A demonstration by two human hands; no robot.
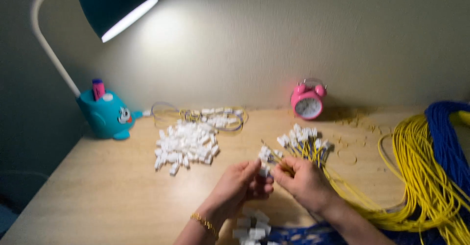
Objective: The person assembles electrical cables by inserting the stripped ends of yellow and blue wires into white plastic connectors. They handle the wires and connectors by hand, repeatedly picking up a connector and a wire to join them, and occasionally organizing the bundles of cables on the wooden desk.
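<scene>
My left hand [241, 184] and my right hand [304, 181] meet over the middle of the wooden desk [107, 191]. Between their fingertips is a small white connector [265, 170]. My right hand also pinches thin yellow wires that run off to the right. Just beyond the hands lies a bunch of wires tipped with white connectors [303, 141]. A heap of loose white connectors [186, 146] lies to the left of my hands. Motion blur hides the exact grip.
A teal desk lamp [105, 113] stands at the back left, a pink alarm clock [307, 103] at the back. Long yellow wires [421, 176] and blue wires [448, 137] pile up on the right. More connectors [252, 225] lie near my wrists, and finished wire loops [210, 115] lie at the back.
</scene>
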